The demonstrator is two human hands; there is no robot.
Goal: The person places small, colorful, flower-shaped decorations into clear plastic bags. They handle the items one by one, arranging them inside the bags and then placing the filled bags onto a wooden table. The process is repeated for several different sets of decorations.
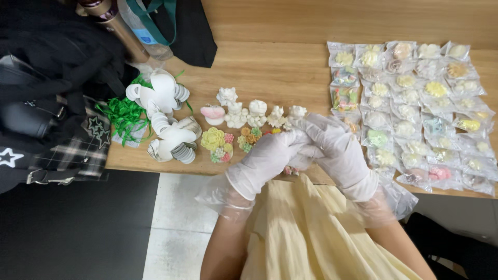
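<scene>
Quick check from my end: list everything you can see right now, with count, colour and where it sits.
wooden table: one, light brown, across the top
bagged ornaments: dozens, clear packets with pale yellow, white, green and pink pieces, in rows at right
loose white figurines: about six, white, one pink-topped, table centre
small flower pieces: several, yellow-green, orange and pink, by the near edge
paper tag stacks: several fans, white, left of centre
green ribbon: one tangle, beside the tags
black bags: pile, far left
bottle: one, bronze, top left
yellow garment: one, lap
left hand: white glove, touching the other
right hand: white glove, at table edge
</scene>
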